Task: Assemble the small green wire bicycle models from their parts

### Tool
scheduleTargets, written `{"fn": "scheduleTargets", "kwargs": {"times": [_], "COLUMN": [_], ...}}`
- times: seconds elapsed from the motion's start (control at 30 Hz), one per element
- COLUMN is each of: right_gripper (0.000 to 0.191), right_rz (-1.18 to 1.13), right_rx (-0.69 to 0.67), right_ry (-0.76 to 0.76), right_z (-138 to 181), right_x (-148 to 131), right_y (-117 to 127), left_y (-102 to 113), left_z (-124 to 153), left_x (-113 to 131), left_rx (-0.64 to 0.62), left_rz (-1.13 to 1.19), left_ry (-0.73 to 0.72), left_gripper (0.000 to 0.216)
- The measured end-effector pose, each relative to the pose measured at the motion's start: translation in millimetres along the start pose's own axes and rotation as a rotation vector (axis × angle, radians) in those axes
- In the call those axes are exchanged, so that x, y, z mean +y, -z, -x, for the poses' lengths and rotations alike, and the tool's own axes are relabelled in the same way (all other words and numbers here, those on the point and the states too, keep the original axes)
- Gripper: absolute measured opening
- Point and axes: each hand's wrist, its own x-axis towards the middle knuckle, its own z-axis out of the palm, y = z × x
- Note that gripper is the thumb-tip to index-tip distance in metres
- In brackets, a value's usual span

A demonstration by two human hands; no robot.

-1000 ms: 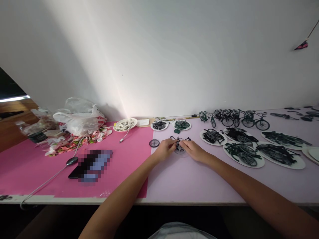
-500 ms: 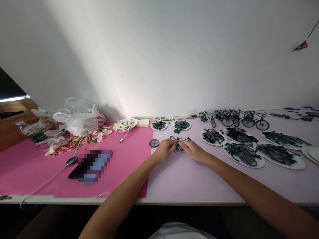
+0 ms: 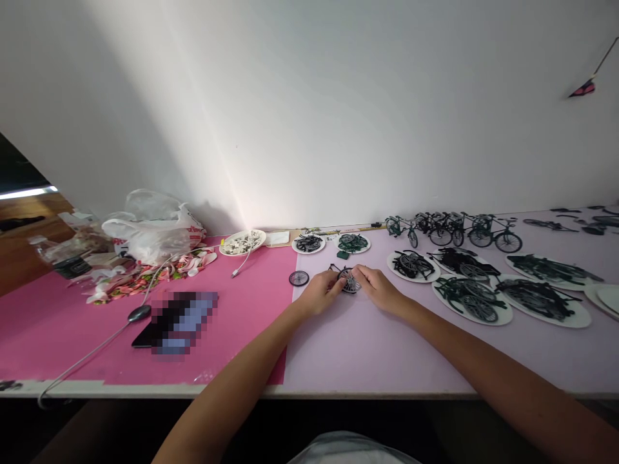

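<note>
Between my two hands is a small dark model bicycle (image 3: pixel 349 281), only partly assembled as far as it shows, with a spoked wheel facing me. My left hand (image 3: pixel 320 291) is closed on its left side, the thumb against the wheel. On the other side my right hand (image 3: pixel 380 289) pinches the wheel's right edge, its fingers pressed together. Parts of the frame are hidden behind the fingers. A loose spoked wheel (image 3: pixel 298 278) lies on the table just left of my left hand.
White plates of dark bicycle parts (image 3: pixel 472 299) cover the right side. Finished model bicycles (image 3: pixel 454 231) stand by the wall. Two small plates of parts (image 3: pixel 308 243) lie behind my hands. Leftward are a phone (image 3: pixel 176 322), a cable, a plastic bag (image 3: pixel 152 232) and a plate of pale pieces (image 3: pixel 243 242).
The wheel between my hands has turned more towards me and shows more fully. My fingers have shifted their grip, with the left thumb now over the wheel.
</note>
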Motion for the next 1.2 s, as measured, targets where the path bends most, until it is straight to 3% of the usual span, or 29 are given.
{"fn": "scheduleTargets", "kwargs": {"times": [1.2], "right_gripper": [0.046], "right_rz": [0.012], "right_rx": [-0.031], "right_ry": [0.002], "right_z": [-0.2], "right_x": [2.1], "right_y": [-1.5], "left_y": [-0.1], "left_z": [1.0], "left_x": [-2.4], "left_rx": [-0.055], "left_rz": [0.034], "left_ry": [0.053], "left_gripper": [0.029]}}
